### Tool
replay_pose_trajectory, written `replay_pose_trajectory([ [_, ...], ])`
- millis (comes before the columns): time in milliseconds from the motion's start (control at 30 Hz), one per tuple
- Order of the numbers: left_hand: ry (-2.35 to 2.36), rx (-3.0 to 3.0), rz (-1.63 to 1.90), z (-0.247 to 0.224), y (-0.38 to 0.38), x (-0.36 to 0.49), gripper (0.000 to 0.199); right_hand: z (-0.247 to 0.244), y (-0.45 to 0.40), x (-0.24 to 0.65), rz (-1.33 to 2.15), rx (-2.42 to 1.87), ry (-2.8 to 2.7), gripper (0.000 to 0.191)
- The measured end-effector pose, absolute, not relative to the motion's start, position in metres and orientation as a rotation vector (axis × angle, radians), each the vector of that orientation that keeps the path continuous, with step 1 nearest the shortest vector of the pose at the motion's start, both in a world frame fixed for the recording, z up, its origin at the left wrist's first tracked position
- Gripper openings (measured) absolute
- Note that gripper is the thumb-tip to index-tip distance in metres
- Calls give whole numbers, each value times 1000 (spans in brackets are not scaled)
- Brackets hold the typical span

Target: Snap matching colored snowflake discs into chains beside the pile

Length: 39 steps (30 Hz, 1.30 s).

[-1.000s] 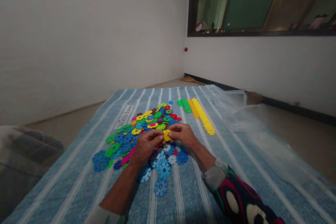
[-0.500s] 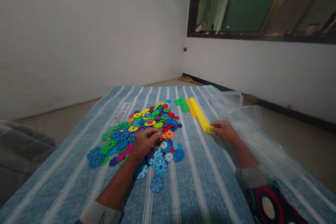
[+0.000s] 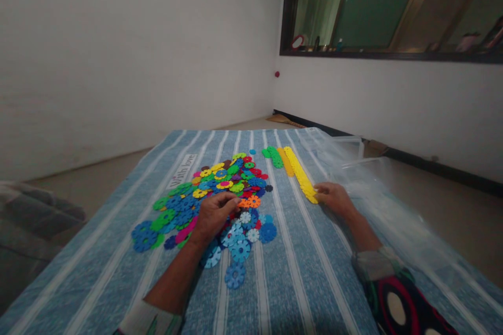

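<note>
A pile of multicoloured notched discs [image 3: 226,184] lies on the striped blue cloth [image 3: 283,277]. My left hand [image 3: 215,214] is over the pile's near side, thumb and fingers pinched beside orange discs [image 3: 251,201]; whatever is between the fingertips is hidden. To the right, a long row of overlapping yellow discs [image 3: 299,175] runs toward me. My right hand [image 3: 334,197] touches its near end, fingers closed around the edge of the last yellow disc. Left of that row lie a short orange row [image 3: 286,161] and a green row [image 3: 274,157]. Light blue discs [image 3: 239,246] lie nearest me.
Clear plastic boxes or bags [image 3: 365,172] lie along the right side of the cloth. A single blue disc [image 3: 252,152] is beyond the pile. Grey fabric [image 3: 35,220] shows at the left edge, and a wall stands behind.
The near end of the yellow row now lies flatter and reaches slightly closer to me. My right hand has shifted only slightly, and my left hand has hardly moved.
</note>
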<state>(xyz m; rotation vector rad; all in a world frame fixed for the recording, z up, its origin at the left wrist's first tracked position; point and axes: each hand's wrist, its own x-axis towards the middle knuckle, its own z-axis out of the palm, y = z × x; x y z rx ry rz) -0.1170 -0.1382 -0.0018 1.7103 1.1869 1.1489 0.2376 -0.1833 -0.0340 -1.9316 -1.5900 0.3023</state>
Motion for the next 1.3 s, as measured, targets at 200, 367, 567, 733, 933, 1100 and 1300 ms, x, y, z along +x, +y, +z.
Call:
replay_pose_trajectory([
  [200,1217,1747,1202,-5,-135,-121,26,-36,-185,241,352,-1966,-1593,41],
  [367,1229,1740,1212,-9,-131,-123,24,-33,-185,238,390,-2009,-1640,45],
  [567,1225,1755,1199,-7,-133,-121,21,-32,-184,234,358,-2044,-1662,42],
  [733,1226,1752,1160,-6,-133,-121,21,-34,-183,234,357,-2053,-1664,42],
  [933,1246,1766,1163,-6,-132,-122,22,-33,-184,234,395,-2018,-1665,42],
  [1100,1246,1767,1161,-6,-133,-122,24,-33,-184,235,405,-2002,-1672,41],
  [1300,1251,1760,1180,-5,-134,-122,24,-30,-187,232,353,-2115,-1670,43],
])
